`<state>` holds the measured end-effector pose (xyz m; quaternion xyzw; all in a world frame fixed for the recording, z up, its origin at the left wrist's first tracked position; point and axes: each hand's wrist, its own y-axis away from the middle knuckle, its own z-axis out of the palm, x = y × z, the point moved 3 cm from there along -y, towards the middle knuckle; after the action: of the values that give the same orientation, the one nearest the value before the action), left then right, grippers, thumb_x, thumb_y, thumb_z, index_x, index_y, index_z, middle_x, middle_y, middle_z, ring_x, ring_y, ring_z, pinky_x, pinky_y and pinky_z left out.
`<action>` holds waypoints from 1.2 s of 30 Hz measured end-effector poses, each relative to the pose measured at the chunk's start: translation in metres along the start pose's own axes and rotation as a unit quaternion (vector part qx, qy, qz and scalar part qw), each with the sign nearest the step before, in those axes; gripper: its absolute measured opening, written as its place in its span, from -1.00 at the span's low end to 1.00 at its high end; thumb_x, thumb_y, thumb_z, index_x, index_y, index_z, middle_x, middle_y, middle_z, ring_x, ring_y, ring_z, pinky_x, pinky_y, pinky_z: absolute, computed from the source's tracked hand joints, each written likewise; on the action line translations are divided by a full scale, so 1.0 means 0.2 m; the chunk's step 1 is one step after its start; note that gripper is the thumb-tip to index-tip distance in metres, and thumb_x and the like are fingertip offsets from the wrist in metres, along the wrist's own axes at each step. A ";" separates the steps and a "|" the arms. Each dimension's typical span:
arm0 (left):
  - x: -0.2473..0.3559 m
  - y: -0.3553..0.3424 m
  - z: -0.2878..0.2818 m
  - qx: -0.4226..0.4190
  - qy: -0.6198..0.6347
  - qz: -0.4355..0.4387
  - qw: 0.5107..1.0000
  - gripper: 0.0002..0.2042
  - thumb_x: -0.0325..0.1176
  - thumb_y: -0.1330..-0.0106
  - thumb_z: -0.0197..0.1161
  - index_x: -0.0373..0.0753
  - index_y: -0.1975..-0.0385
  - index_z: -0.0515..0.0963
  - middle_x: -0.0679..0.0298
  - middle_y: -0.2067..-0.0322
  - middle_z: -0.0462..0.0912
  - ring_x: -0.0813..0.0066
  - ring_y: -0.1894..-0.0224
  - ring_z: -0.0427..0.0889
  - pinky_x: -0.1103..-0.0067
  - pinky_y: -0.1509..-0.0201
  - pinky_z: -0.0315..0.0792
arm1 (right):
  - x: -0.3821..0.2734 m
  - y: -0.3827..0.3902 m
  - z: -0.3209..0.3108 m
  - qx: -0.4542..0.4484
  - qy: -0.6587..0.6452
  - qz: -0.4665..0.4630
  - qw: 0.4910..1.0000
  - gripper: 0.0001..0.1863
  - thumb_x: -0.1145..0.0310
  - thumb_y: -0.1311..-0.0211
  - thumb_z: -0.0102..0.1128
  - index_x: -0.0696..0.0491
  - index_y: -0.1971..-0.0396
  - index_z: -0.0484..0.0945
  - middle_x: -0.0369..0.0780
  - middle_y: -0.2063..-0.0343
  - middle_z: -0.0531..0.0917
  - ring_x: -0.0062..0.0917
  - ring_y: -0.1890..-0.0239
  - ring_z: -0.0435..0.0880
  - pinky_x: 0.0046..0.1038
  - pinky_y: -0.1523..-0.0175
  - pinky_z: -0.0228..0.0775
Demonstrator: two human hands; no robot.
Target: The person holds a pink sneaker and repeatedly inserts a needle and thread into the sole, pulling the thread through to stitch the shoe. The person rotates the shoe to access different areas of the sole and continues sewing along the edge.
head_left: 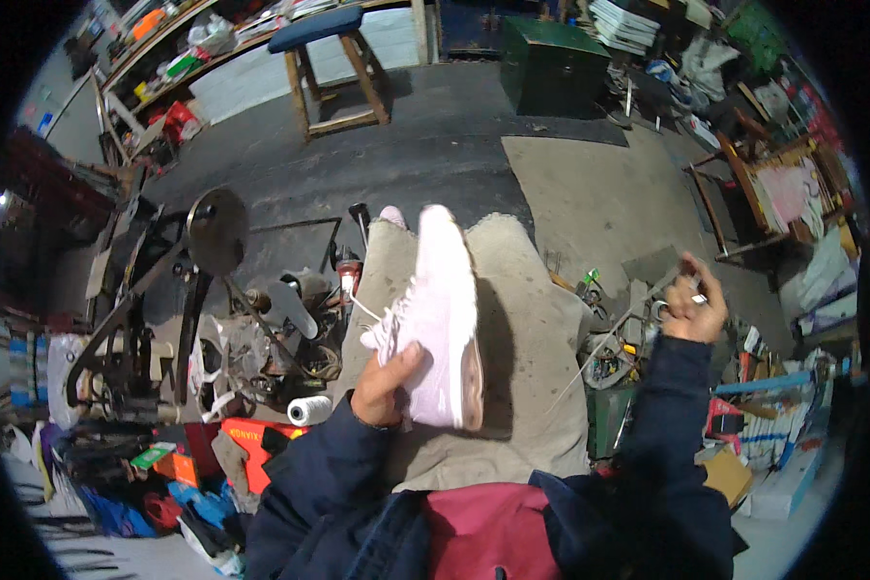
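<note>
A pale pink sneaker (433,329) with a white sole lies on its side above my lap, toe pointing away from me. My left hand (389,382) is closed around its heel end, thumb across the upper, its other fingers hidden underneath. White laces hang loose at the shoe's left side. Off to the right, my right hand (694,304) is raised over a cluster of small tools, its fingers curled. Small shiny bits show at the fingers; what they hold, if anything, is too small to name. The tip of another pink shoe (392,216) shows beyond my left knee.
A stained beige apron (536,358) covers my lap. To the left stands a dark machine with a round wheel (217,230), near a white thread spool (309,411). Farther off are a blue-topped stool (317,29), a green box (554,68) and a wooden chair (744,184).
</note>
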<state>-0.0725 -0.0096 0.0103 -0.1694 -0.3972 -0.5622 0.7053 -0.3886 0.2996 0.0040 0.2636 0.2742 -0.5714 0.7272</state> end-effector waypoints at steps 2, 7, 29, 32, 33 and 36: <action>0.01 -0.01 0.00 0.069 0.000 0.035 0.997 -0.43 -0.15 -0.38 0.22 -0.36 -0.27 0.32 0.18 -0.07 0.55 0.40 -0.06 0.56 0.48 -0.17 0.41 | -0.16 -0.05 -0.18 0.029 -0.013 -0.065 0.997 -0.75 0.37 -0.34 0.04 0.23 0.21 0.60 -0.06 0.16 0.68 -0.74 0.78 0.14 -0.66 0.70 -0.04; 0.00 -0.02 0.04 0.090 -0.094 0.069 0.989 -0.53 -0.23 -0.45 0.18 -0.40 -0.23 0.38 0.24 -0.08 0.55 0.49 -0.08 0.50 0.53 -0.21 0.35 | -0.44 -0.04 -0.35 0.036 0.093 -0.227 0.969 -0.68 0.27 -0.45 -0.01 0.20 0.12 0.61 -0.07 0.05 0.66 -0.81 0.75 0.15 -0.72 0.69 -0.06; -0.18 0.01 0.10 0.042 -0.238 0.001 0.970 -0.59 -0.41 -0.44 0.15 -0.43 -0.22 0.37 0.19 -0.09 0.53 0.42 -0.13 0.48 0.51 -0.26 0.31 | 0.69 0.51 0.71 -0.311 0.489 -0.027 0.814 -0.87 0.46 -0.22 0.32 0.16 0.32 0.56 -0.40 0.64 0.49 -0.79 0.55 0.36 -0.61 0.43 0.21; -0.19 0.00 0.09 0.038 -0.244 0.007 0.969 -0.60 -0.40 -0.44 0.14 -0.44 -0.21 0.38 0.17 -0.09 0.53 0.41 -0.14 0.48 0.50 -0.26 0.31 | 0.68 0.51 0.70 -0.322 0.494 -0.063 0.806 -0.91 0.48 -0.21 0.30 0.17 0.39 0.57 -0.36 0.68 0.50 -0.76 0.60 0.37 -0.60 0.46 0.19; -0.19 -0.01 0.09 0.041 -0.254 0.016 0.966 -0.60 -0.40 -0.45 0.14 -0.44 -0.21 0.38 0.17 -0.10 0.54 0.41 -0.14 0.48 0.50 -0.26 0.31 | 0.67 0.51 0.70 -0.331 0.501 -0.080 0.796 -0.91 0.48 -0.20 0.29 0.17 0.39 0.58 -0.33 0.68 0.50 -0.74 0.62 0.38 -0.59 0.47 0.20; -0.20 -0.02 0.08 0.052 -0.224 0.028 0.973 -0.61 -0.39 -0.45 0.13 -0.45 -0.19 0.40 0.15 -0.10 0.54 0.40 -0.14 0.49 0.50 -0.26 0.31 | 0.62 0.55 0.68 -0.363 0.509 -0.097 0.774 -0.92 0.50 -0.18 0.29 0.18 0.39 0.58 -0.26 0.70 0.52 -0.66 0.67 0.43 -0.55 0.50 0.23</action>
<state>-0.0838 0.0262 -0.0107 -0.2651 -0.5692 -0.4686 0.6214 -0.2442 0.1427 0.0218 0.2044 0.8155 -0.2793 0.4639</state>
